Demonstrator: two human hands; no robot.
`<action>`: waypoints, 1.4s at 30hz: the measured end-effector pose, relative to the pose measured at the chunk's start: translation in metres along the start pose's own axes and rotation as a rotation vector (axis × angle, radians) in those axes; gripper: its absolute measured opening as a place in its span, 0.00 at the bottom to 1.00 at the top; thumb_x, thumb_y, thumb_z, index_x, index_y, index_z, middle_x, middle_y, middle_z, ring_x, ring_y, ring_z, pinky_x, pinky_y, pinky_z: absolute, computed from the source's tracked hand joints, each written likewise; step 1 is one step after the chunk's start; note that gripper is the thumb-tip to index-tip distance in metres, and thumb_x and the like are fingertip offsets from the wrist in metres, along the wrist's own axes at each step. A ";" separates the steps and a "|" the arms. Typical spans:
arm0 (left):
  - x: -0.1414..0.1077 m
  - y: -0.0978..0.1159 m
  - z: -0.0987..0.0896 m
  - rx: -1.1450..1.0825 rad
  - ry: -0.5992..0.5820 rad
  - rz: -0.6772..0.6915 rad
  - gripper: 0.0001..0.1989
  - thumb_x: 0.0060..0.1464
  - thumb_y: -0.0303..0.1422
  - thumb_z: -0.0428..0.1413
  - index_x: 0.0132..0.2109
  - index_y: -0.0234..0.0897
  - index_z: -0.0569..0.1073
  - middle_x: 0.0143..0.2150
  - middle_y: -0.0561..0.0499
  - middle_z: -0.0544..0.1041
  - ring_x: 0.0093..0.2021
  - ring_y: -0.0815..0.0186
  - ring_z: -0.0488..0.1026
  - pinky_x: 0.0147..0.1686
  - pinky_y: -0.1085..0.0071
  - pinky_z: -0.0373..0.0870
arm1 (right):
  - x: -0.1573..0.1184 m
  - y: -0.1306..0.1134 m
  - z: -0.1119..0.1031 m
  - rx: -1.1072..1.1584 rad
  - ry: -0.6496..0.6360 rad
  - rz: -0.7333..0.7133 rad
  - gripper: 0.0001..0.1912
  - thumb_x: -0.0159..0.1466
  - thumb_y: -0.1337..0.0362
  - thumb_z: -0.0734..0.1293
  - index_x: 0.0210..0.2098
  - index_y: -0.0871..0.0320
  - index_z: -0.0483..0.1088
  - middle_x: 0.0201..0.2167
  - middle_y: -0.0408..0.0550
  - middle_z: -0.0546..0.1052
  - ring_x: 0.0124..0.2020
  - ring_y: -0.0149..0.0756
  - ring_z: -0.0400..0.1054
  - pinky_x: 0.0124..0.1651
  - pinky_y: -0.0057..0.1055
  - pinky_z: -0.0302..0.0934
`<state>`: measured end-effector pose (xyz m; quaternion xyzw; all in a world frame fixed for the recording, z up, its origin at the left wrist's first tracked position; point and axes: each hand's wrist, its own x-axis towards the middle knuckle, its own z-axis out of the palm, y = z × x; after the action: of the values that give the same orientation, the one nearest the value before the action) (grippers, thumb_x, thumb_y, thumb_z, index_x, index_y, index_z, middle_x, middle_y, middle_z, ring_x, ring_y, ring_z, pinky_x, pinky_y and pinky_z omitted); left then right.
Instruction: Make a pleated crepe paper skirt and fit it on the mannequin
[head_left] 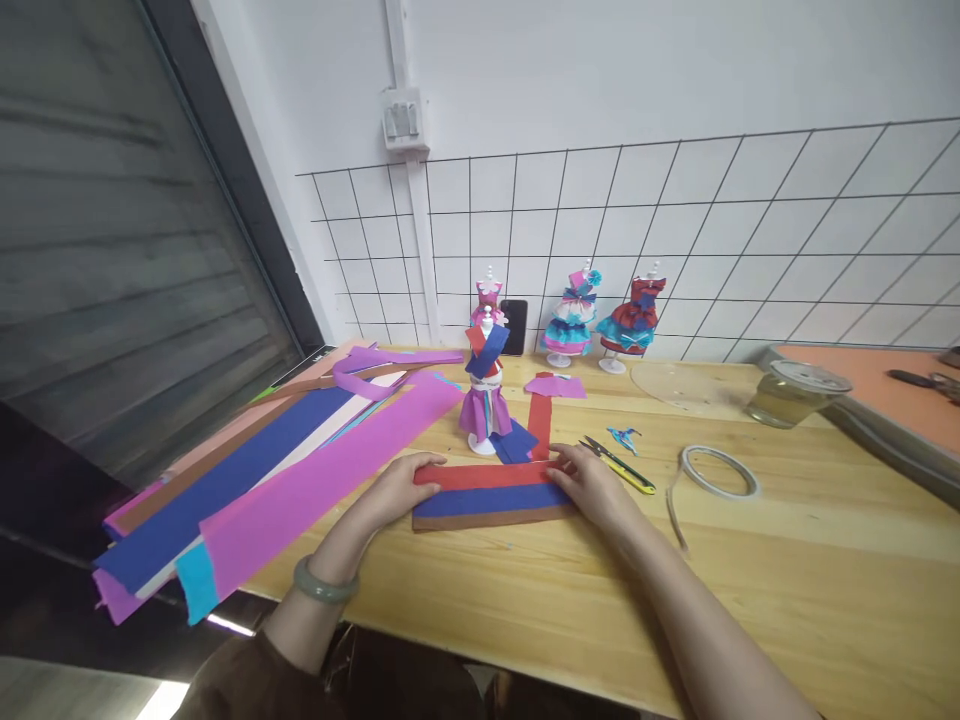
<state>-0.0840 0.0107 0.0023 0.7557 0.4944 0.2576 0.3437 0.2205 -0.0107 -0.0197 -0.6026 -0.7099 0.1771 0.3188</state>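
Layered crepe paper strips (491,500), red, blue and brown from back to front, lie across the table before me. My left hand (397,492) grips their left end, its thumb over the red layer. At the right end, my right hand (589,487) has thumb and fingers closed on the paper's upper corner. Just behind the strips stands a small white dress form (486,395), wearing a crossed red and blue top and a purple skirt. A red paper strip (540,425) and blue paper pieces (513,444) lie beside its base.
Long crepe paper sheets (322,470) pile up on the left. Scissors and a yellow cutter (626,470), a tape roll (720,472) and a lidded cup (795,395) lie to the right. Dressed forms (634,315) and a phone (514,327) stand by the wall.
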 end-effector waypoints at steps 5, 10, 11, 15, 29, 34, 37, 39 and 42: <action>0.002 0.002 0.007 0.085 0.082 0.025 0.11 0.48 0.32 0.50 0.38 0.36 0.74 0.39 0.48 0.76 0.42 0.61 0.70 0.43 0.66 0.64 | -0.002 -0.004 0.005 -0.179 -0.027 -0.182 0.16 0.57 0.66 0.62 0.45 0.57 0.68 0.37 0.53 0.71 0.41 0.41 0.65 0.44 0.36 0.58; 0.001 0.008 0.008 0.206 0.095 0.135 0.09 0.51 0.29 0.48 0.32 0.36 0.73 0.33 0.49 0.75 0.36 0.64 0.70 0.38 0.68 0.65 | -0.002 -0.006 0.005 -0.235 0.010 -0.235 0.16 0.58 0.65 0.61 0.46 0.57 0.68 0.37 0.53 0.71 0.41 0.42 0.64 0.44 0.38 0.58; 0.000 0.009 0.008 0.245 0.109 0.175 0.09 0.51 0.29 0.47 0.33 0.36 0.72 0.34 0.49 0.75 0.37 0.64 0.70 0.38 0.68 0.65 | -0.003 -0.008 0.005 -0.237 0.029 -0.252 0.16 0.58 0.64 0.61 0.46 0.57 0.67 0.37 0.53 0.71 0.41 0.42 0.64 0.44 0.38 0.59; -0.004 0.013 0.008 0.391 0.222 0.421 0.10 0.54 0.28 0.45 0.34 0.36 0.72 0.42 0.46 0.72 0.46 0.63 0.67 0.45 0.63 0.63 | -0.005 -0.020 0.005 -0.230 0.101 -0.340 0.17 0.58 0.63 0.62 0.47 0.54 0.66 0.41 0.53 0.70 0.43 0.44 0.62 0.45 0.42 0.58; -0.059 0.050 0.024 0.630 0.345 0.935 0.12 0.54 0.23 0.47 0.45 0.34 0.67 0.36 0.45 0.75 0.44 0.63 0.68 0.42 0.62 0.66 | -0.015 -0.049 0.007 -0.180 0.010 -0.515 0.23 0.55 0.56 0.65 0.50 0.52 0.63 0.48 0.53 0.68 0.55 0.50 0.50 0.52 0.51 0.47; -0.075 0.053 0.034 0.592 0.288 0.949 0.15 0.52 0.23 0.49 0.48 0.32 0.65 0.36 0.44 0.75 0.43 0.63 0.68 0.41 0.62 0.67 | -0.016 -0.054 0.004 -0.110 -0.042 -0.574 0.08 0.60 0.62 0.61 0.35 0.52 0.72 0.34 0.49 0.73 0.41 0.40 0.62 0.46 0.42 0.55; -0.077 0.047 0.040 0.535 0.260 0.922 0.16 0.53 0.23 0.47 0.50 0.33 0.63 0.36 0.44 0.75 0.43 0.63 0.69 0.40 0.63 0.68 | -0.016 -0.055 0.003 -0.115 -0.035 -0.598 0.09 0.61 0.62 0.60 0.33 0.52 0.72 0.35 0.49 0.73 0.40 0.39 0.62 0.43 0.39 0.56; -0.078 0.043 0.043 0.514 0.244 0.901 0.18 0.53 0.23 0.47 0.52 0.35 0.62 0.37 0.44 0.75 0.43 0.63 0.70 0.40 0.64 0.68 | -0.016 -0.056 0.003 -0.114 -0.024 -0.602 0.09 0.61 0.63 0.60 0.34 0.52 0.72 0.36 0.50 0.73 0.41 0.40 0.62 0.43 0.40 0.56; -0.082 0.041 0.047 0.442 0.219 0.843 0.20 0.52 0.23 0.49 0.53 0.35 0.61 0.39 0.44 0.75 0.42 0.63 0.70 0.40 0.65 0.68 | -0.016 -0.056 0.002 -0.100 0.015 -0.596 0.09 0.61 0.63 0.59 0.35 0.53 0.72 0.37 0.50 0.72 0.40 0.40 0.62 0.42 0.41 0.57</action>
<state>-0.0573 -0.0887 -0.0001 0.9135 0.2215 0.3409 -0.0132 0.1787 -0.0378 0.0099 -0.3838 -0.8609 0.0360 0.3319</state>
